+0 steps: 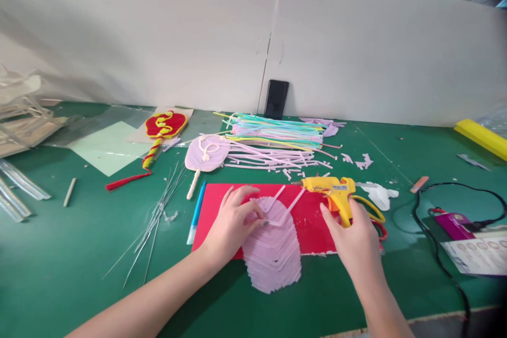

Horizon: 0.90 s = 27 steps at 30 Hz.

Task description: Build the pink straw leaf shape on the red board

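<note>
A lilac oval panel [273,259] made of overlapping strips lies partly on a red board [312,232], its near end past the board's edge. My left hand [237,216] is over the panel's upper left, thumb and forefinger pinched on a short lilac strip [274,223]. Two longer lilac strips [295,200] stick out from the panel's far end. At the board's right, my right hand [354,237] has thumb and fingers around the handle of a yellow hot glue gun [335,187], whose nozzle points left.
Behind the board lie coloured pipe cleaners [277,132] and a finished lilac fan [208,153]. A red-and-yellow fan [165,124] and thin wires [156,222] are at left. A phone [276,99] leans on the wall. A black cable [431,243] and purple device [453,225] sit right.
</note>
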Available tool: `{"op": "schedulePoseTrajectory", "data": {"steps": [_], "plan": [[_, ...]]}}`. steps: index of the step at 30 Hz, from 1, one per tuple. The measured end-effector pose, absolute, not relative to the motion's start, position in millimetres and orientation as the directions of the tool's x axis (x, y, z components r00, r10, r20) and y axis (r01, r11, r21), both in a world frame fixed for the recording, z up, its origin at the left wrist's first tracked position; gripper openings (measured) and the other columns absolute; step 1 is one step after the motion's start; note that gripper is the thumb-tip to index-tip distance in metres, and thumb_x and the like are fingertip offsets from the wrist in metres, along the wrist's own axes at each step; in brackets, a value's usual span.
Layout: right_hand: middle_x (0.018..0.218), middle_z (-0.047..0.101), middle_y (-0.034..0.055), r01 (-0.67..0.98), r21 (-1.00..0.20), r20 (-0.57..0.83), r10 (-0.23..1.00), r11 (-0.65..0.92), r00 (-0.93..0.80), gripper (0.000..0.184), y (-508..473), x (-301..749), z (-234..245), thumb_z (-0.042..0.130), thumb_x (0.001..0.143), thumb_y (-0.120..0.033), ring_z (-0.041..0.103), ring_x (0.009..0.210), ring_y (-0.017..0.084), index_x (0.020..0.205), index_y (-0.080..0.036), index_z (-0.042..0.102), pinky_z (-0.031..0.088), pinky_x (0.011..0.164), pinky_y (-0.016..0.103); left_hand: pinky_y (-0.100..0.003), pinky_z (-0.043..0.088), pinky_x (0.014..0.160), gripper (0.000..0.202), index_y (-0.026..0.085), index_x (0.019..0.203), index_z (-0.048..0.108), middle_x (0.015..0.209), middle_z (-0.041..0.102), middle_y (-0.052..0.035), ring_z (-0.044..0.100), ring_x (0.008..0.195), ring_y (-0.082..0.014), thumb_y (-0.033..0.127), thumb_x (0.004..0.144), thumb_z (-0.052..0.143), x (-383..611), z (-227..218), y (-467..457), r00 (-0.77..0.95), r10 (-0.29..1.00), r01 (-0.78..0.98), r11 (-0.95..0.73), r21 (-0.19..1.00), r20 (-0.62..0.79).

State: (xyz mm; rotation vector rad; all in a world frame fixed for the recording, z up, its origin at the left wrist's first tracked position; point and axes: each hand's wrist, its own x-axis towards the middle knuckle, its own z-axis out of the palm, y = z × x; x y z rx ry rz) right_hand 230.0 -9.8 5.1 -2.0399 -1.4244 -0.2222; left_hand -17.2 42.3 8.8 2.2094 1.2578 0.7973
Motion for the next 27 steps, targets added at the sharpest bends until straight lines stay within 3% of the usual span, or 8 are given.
{"op": "schedulePoseTrajectory", "data": {"steps": [4, 7, 11, 18, 27], "plan": [[0.097, 0.063, 0.0153, 0.939, -0.308, 0.566, 0.763, -0.156, 0.312, 0.053, -16, 219, 2, 0.05, 0.084, -0.054, 0.061, 0.088, 0.029, 0.116, -0.012, 0.055, 0.048, 0.063, 0.034, -0.046, 0.034, 0.106, 0.004, 0.024, 0.084, 0.058, 0.121, 0.055, -0.0037, 0.05, 0.116, -0.0208, 0.024, 0.086, 0.056, -17, 10, 39, 0.324, 0.918, 0.649, -0.391, 0.652, 0.228], [0.1, 0.063, 0.0166, 0.961, -0.236, 0.597, 0.76, -0.142, 0.258, 0.049, -23, 201, 0, 0.051, 0.087, -0.047, 0.062, 0.087, 0.028, 0.119, -0.01, 0.054, 0.048, 0.059, 0.033, -0.047, 0.04, 0.096, 0.011, 0.023, 0.094, 0.053, 0.112, 0.055, -0.0065, 0.05, 0.11, -0.023, 0.02, 0.09, 0.043, -18, 9, 41, 0.187, 0.96, 0.722, -0.278, 0.634, 0.208], [0.095, 0.063, 0.0135, 0.981, -0.173, 0.602, 0.778, -0.091, 0.179, 0.04, -27, 179, 0, 0.051, 0.089, -0.037, 0.063, 0.081, 0.025, 0.119, -0.011, 0.054, 0.048, 0.058, 0.031, -0.05, 0.037, 0.091, 0.007, 0.023, 0.091, 0.053, 0.102, 0.054, -0.0037, 0.049, 0.103, -0.0253, 0.02, 0.087, 0.049, -20, 4, 44, 0.157, 0.972, 0.778, -0.232, 0.583, 0.177], [0.094, 0.062, 0.0108, 0.993, -0.106, 0.618, 0.779, -0.051, 0.106, 0.03, -24, 166, 0, 0.048, 0.09, -0.029, 0.062, 0.079, 0.022, 0.115, -0.015, 0.053, 0.049, 0.062, 0.031, -0.046, 0.036, 0.091, 0.005, 0.022, 0.091, 0.052, 0.105, 0.053, -0.0039, 0.048, 0.103, -0.0245, 0.023, 0.087, 0.048, -19, 3, 43, 0.175, 0.97, 0.81, -0.241, 0.534, 0.171], [0.096, 0.062, 0.0107, 0.991, -0.126, 0.591, 0.799, -0.042, 0.109, 0.03, -21, 166, -7, 0.046, 0.091, -0.026, 0.063, 0.081, 0.022, 0.118, -0.016, 0.052, 0.049, 0.063, 0.031, -0.045, 0.037, 0.09, 0.005, 0.022, 0.089, 0.052, 0.105, 0.052, -0.0044, 0.048, 0.102, -0.024, 0.023, 0.087, 0.048, -19, 5, 42, 0.179, 0.97, 0.826, -0.238, 0.51, 0.163]]}}
